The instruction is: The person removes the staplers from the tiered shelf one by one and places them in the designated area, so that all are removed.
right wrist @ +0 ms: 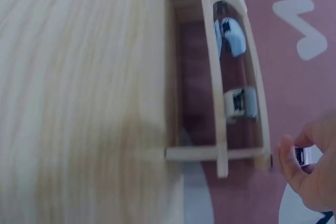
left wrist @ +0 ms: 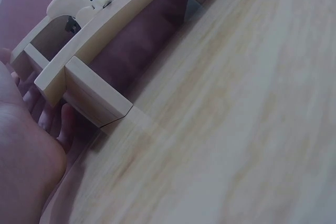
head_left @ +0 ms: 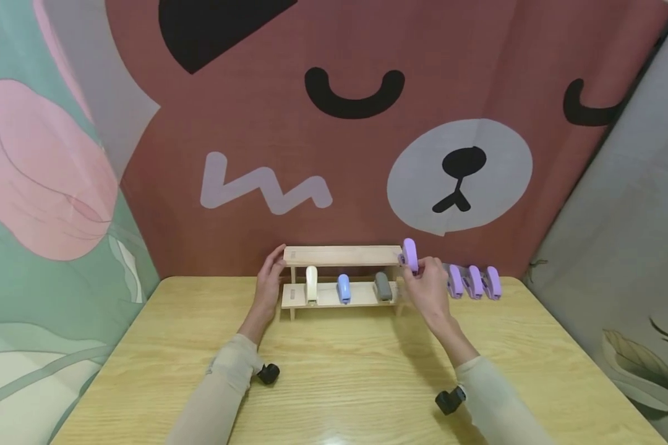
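A two-tier wooden rack (head_left: 342, 254) stands at the back of the table. My left hand (head_left: 268, 281) rests against its left end, fingers reaching up to the top shelf's corner; the left wrist view shows the palm beside the end. With thumb and fingers, my right hand (head_left: 430, 290) pinches a purple mini stapler (head_left: 409, 253) at the top shelf's right end. It stands upright, its lower part partly hidden by the fingers. On the lower shelf sit a cream mini stapler (head_left: 311, 284), a blue one (head_left: 343, 288) and a grey one (head_left: 383, 287), spaced apart.
Right of the rack, 3 more purple staplers (head_left: 475, 282) stand in a row near the table's back edge. Behind the wooden table (head_left: 334, 377) hangs a brown curtain (head_left: 362, 167) with a bear print. A grey curtain (head_left: 618, 259) borders the right side.
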`<state>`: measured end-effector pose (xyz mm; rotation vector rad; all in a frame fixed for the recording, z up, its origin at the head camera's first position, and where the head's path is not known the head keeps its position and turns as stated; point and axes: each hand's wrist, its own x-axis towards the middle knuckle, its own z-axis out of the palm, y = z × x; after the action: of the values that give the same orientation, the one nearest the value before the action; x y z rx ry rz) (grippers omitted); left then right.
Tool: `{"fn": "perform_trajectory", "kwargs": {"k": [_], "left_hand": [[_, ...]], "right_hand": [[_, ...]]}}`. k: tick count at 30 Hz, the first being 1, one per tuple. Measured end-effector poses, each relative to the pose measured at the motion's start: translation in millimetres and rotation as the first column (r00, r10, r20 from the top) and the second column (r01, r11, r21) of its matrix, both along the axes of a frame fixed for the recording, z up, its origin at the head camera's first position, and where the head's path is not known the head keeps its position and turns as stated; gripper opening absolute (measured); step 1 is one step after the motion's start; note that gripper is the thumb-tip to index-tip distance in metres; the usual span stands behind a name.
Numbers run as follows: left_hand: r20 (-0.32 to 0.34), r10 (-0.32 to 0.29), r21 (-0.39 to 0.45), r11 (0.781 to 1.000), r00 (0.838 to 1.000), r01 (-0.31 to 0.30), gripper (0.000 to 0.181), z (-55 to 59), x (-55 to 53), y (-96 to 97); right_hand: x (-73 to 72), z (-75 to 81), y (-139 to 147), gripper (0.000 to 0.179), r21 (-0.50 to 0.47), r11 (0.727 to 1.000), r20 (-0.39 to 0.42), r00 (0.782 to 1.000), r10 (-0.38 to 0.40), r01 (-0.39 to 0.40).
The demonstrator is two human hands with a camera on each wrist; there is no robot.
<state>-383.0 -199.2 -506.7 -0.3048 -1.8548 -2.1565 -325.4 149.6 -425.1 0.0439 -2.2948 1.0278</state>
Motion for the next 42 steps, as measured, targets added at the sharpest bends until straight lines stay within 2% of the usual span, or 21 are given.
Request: {"fn": "perform_trajectory", "kwargs": {"k": [8,13,18,22,27,30,35,42], "left_hand": [[-0.011,0.01,-0.04,0.999,1.0,-0.011,0.047,20.2,17.2,0.5],[-0.018,0.017,-0.036,0.999,1.0,-0.018,0.048,20.5,18.7,-0.9],[-0.017,0.007,-0.028,1.0,1.0,-0.008,0.048,21.1,19.4,-2.0],[-0.017,-0.002,-0.015,1.0,1.0,0.001,0.047,17.3,14.0,-3.0],[-0.026,0.014,0.007,1.0,1.0,-0.014,0.047,0.0,-0.8,-4.3],[-0.038,0.033,-0.005,0.999,0.999,-0.033,0.046,-5.5,-4.4,-4.1],[-0.042,0.04,-0.028,0.999,0.998,-0.041,0.046,-6.1,-4.1,-2.7],[-0.04,0.046,-0.012,0.999,0.998,-0.046,0.045,-3.3,-3.5,3.1]], "right_hand": [[0.8,-8.4,25.4,0.021,0.034,0.999,-0.018,1.0,-0.013,0.014],[-4.9,-15.3,36.9,0.011,0.087,0.996,-0.048,0.999,-0.005,0.009],[-9.0,-23.7,47.6,0.012,0.13,0.991,-0.048,0.999,-0.018,0.024],[-12.6,-27.6,55.0,0.013,0.15,0.988,-0.03,0.999,-0.029,0.033],[-19.1,-31.0,60.9,0.016,0.17,0.985,0.023,0.999,-0.047,0.042],[-23.5,-35.1,63.7,0.02,0.181,0.983,0.063,0.997,-0.052,0.04],[-26.9,-43.9,66.6,0.034,0.207,0.977,0.081,0.995,-0.066,0.047],[-26.1,-50.5,69.2,0.039,0.198,0.978,0.184,0.978,-0.097,0.06]]}}
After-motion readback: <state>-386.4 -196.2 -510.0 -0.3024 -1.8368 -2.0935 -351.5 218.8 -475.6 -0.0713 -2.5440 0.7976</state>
